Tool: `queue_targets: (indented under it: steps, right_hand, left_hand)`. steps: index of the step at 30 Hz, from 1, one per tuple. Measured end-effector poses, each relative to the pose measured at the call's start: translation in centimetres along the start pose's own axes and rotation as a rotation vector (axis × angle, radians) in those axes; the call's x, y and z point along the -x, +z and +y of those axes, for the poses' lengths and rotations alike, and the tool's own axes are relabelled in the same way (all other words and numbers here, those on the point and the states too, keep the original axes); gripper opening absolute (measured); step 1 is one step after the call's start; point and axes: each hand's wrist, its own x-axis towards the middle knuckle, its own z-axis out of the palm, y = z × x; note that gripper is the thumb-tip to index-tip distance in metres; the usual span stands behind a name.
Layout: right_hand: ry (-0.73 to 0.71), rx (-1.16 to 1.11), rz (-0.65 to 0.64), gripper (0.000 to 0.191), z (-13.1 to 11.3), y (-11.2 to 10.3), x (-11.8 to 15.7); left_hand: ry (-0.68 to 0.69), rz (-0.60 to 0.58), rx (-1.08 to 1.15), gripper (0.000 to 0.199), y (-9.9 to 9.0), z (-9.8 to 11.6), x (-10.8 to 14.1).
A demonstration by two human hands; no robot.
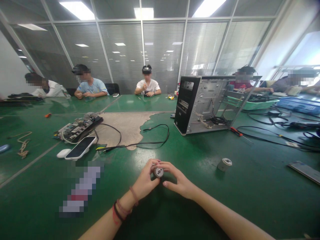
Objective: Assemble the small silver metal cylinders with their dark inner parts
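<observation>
A small round metal part (159,172) with a light ring-shaped face and dark holes is held at the near middle of the green table. My left hand (144,180) is closed round its left side, thumb below and fingers above. My right hand (178,181) reaches to it from the right; its fingertips touch the top of the part, while the thumb stands apart below. A similar metal cylinder (225,164) stands on the table to the right of my right hand.
An open computer case (190,106) stands beyond my hands to the right, with a red screwdriver (241,134) beside it. A phone (81,147), a circuit board assembly (78,128) and cables lie left. Several people sit across the table (120,103).
</observation>
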Motion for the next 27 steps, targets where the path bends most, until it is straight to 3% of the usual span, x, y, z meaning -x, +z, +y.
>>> queue_targets:
  steps: [7, 18, 27]
  right_hand:
    - [-0.027, 0.072, 0.078, 0.039, 0.0, -0.2, 0.0]
    - [-0.040, 0.113, 0.208, 0.026, 0.5, -0.4, 0.1]
    - [0.013, 0.157, 0.281, 0.018, 1.3, -0.5, 0.2]
  left_hand:
    - [0.033, 0.034, -0.222, 0.034, 0.0, -0.5, 0.1]
    - [-0.002, 0.051, -0.272, 0.027, 0.1, 1.1, -0.2]
    - [-0.092, 0.012, -0.263, 0.028, 0.2, -0.1, -0.2]
